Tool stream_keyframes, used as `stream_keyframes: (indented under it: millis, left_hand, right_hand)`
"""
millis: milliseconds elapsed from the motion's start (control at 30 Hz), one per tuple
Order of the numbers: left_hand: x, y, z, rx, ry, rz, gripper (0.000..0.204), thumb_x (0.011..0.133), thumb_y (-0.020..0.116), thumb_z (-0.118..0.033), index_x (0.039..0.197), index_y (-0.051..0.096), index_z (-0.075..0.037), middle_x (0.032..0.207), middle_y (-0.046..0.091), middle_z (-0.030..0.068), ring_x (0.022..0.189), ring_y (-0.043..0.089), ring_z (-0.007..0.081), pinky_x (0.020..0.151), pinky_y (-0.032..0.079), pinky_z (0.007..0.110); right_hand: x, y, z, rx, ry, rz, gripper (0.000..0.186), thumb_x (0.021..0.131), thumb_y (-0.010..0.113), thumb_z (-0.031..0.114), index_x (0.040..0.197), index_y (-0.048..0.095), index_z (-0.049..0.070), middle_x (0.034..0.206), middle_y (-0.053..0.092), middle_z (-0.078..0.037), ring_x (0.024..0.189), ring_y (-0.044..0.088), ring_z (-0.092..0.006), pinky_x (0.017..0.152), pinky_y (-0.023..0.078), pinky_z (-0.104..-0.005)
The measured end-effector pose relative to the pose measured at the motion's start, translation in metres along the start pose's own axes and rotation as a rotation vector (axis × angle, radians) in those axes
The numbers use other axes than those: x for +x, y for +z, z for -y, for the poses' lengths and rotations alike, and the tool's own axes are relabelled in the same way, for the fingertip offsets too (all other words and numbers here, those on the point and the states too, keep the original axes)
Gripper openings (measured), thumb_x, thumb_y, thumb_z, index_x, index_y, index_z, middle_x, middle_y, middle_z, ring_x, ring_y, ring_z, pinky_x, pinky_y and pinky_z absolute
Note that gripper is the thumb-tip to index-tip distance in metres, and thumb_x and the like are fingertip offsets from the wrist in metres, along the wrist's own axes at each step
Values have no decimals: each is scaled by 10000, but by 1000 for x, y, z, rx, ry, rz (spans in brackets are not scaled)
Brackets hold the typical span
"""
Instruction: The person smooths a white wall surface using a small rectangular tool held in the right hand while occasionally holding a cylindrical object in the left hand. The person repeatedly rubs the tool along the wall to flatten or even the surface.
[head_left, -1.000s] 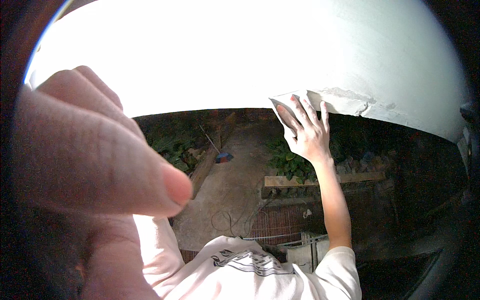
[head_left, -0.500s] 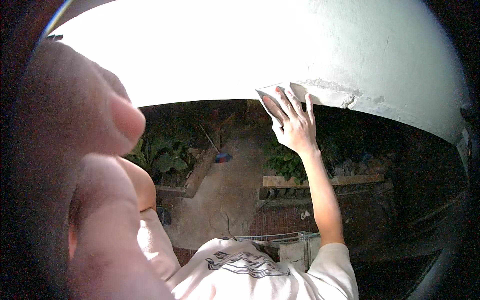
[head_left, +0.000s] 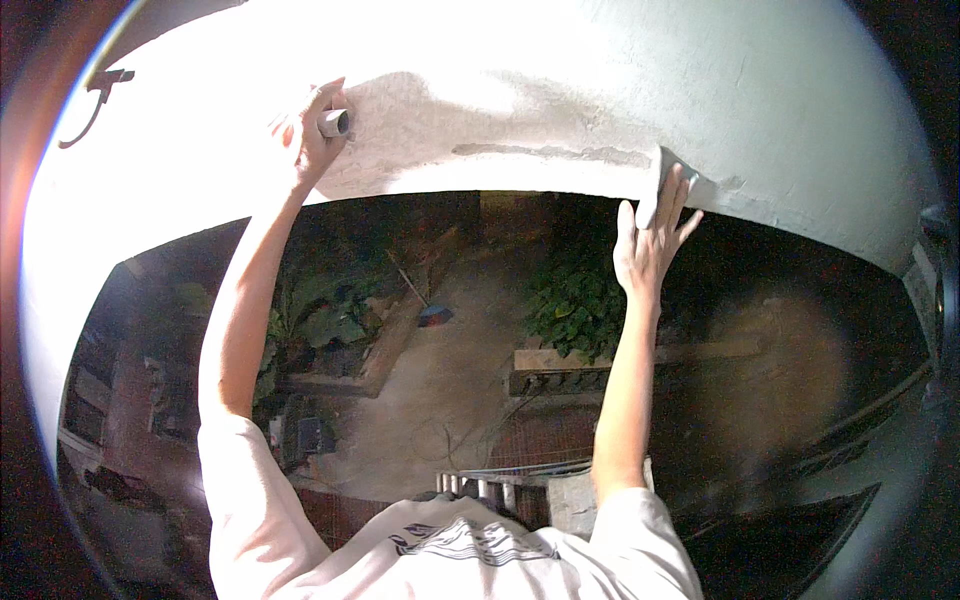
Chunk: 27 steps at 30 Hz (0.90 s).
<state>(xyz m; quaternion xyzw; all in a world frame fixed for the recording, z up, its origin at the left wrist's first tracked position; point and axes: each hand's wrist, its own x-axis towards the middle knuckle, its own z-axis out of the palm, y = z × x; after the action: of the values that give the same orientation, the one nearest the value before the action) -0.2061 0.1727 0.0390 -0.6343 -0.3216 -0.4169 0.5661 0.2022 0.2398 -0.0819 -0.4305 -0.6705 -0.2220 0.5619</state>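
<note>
My left hand (head_left: 312, 155) is raised against the sunlit white wall (head_left: 780, 110), its fingers curled round a short grey pipe (head_left: 331, 123) whose hollow end faces right. Whether that pipe is fixed to the wall I cannot tell. Along the wall's lower edge, my right hand (head_left: 646, 255) holds a bent grey sheet that looks like sandpaper (head_left: 656, 185); the fingers lie stretched over it and the thumb is on its left side. To the left of this hand runs a rough strip of chipped plaster (head_left: 560, 153).
Beyond the wall's edge lies a shaded ground with leafy plants (head_left: 575, 310), a long-handled tool with a blue head (head_left: 434, 316) and low ledges (head_left: 560, 360). A dark bracket (head_left: 110, 78) juts out at the upper left. Railings (head_left: 480, 487) show behind my shirt.
My left hand has gone from close before the camera up to the pipe at the wall. My right hand has slid rightward along the edge with the sheet, which is now more bent.
</note>
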Motion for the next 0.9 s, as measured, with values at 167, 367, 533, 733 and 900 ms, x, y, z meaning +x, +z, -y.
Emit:
stream_keyframes:
  millis: [167,367,533,733,900]
  left_hand:
    - [-14,5,6,-82,-187,20,334,830,699,-95,1149,618,-36,708,698,57,601,641,80,566,487,229]
    - [-8,4,1,-163,-150,70,411,794,697,12,1181,558,-6,700,658,52,606,629,121,592,503,253]
    - [-12,4,4,-144,-165,110,417,775,692,63,1153,528,-6,756,651,57,652,627,138,608,515,277]
    - [-17,3,9,-268,-220,274,424,763,704,76,1105,481,-37,808,632,69,699,620,126,624,524,276]
    - [-13,2,3,-263,20,211,421,747,706,80,1085,492,-51,833,636,62,705,614,108,642,523,268]
  right_hand:
    - [3,12,57,95,-62,-27,523,974,429,392,1472,344,253,1572,207,-140,1451,158,-365,1119,29,-650]
    - [26,37,80,101,-424,29,504,943,446,465,1430,397,345,1564,263,16,1433,248,-252,1143,30,-622]
    - [57,26,37,259,140,-279,625,978,259,564,1516,232,246,1592,152,-86,1472,69,-309,1135,-58,-619]
    - [52,50,92,69,-248,-147,496,966,344,514,1427,412,343,1587,199,-40,1463,143,-309,1141,13,-628]
    - [66,64,106,99,-285,-187,514,969,270,553,1433,393,370,1567,263,11,1449,215,-269,1155,29,-598]
